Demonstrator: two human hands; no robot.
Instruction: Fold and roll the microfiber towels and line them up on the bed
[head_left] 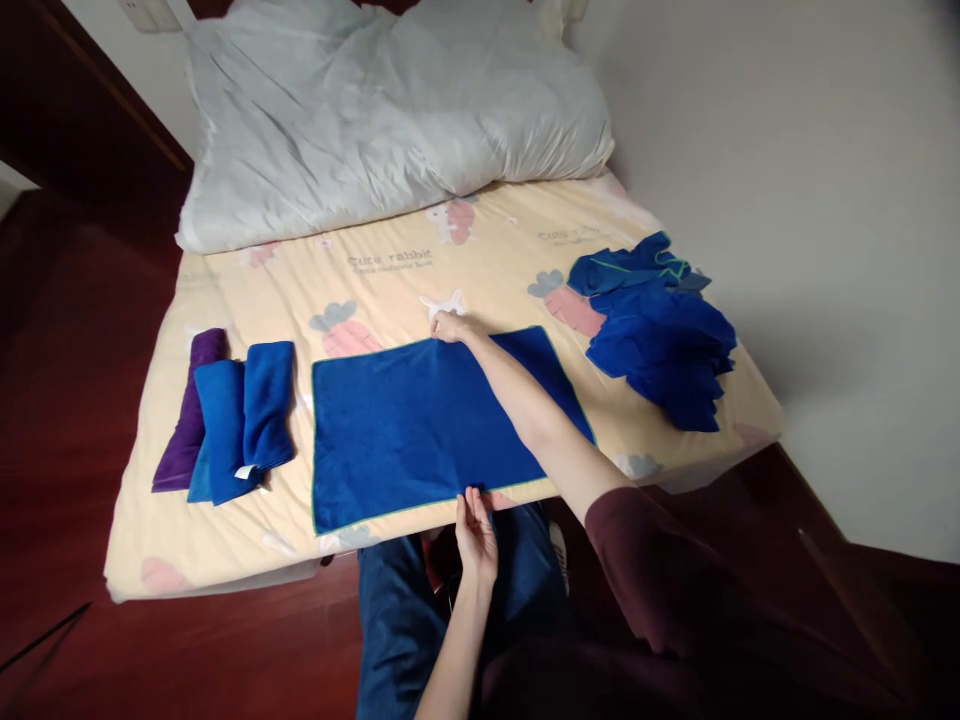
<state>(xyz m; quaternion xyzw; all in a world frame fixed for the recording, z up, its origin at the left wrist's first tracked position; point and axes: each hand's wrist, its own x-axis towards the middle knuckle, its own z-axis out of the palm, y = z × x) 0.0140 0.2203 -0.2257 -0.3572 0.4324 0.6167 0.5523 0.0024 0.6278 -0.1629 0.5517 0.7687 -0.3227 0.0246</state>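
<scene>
A blue towel with thin green edging (pixel 405 420) lies spread flat on the bed, its long sides running left to right. My right hand (pixel 448 326) reaches across it, fingers closed in a pinch at the middle of its far edge. At the middle of the near edge, my left hand (pixel 477 540) has its palm turned up and its fingertips closed on the towel's border. My right forearm covers part of the towel's right half.
Left of the towel lie a purple folded cloth (pixel 192 415) and blue folded cloths (pixel 268 405). A crumpled heap of blue cloths (pixel 667 340) is at the right, near the wall (pixel 825 250). A large pale pillow-like bundle (pixel 397 110) lies across the far end of the bed (pixel 277 290).
</scene>
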